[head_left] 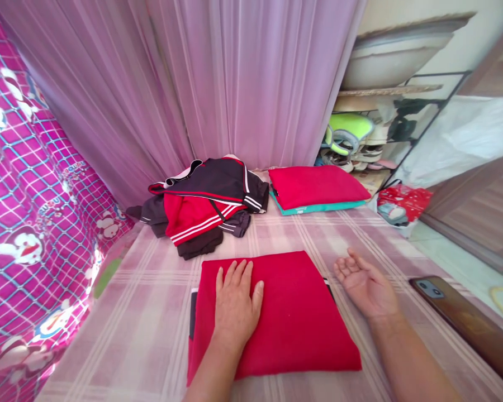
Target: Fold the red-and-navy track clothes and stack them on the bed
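A folded red garment (pixel 293 312) lies flat on the plaid cloth in front of me, with dark edges showing at its left and right sides. My left hand (pixel 237 301) rests palm down on its left half, fingers stretched out. Just right of the garment, my right hand (pixel 369 285) is turned palm up with its fingers loosely curled and apart, holding nothing. A phone (pixel 465 324) lies to the right of that hand.
Behind the garment is a loose heap of dark and red clothes (pixel 209 195). A folded red and teal stack (pixel 318 187) lies at the back right. Purple curtains (pixel 251 84) hang behind the plaid cloth (pixel 129 335). A shoe rack (pixel 373 134) stands beyond the right edge.
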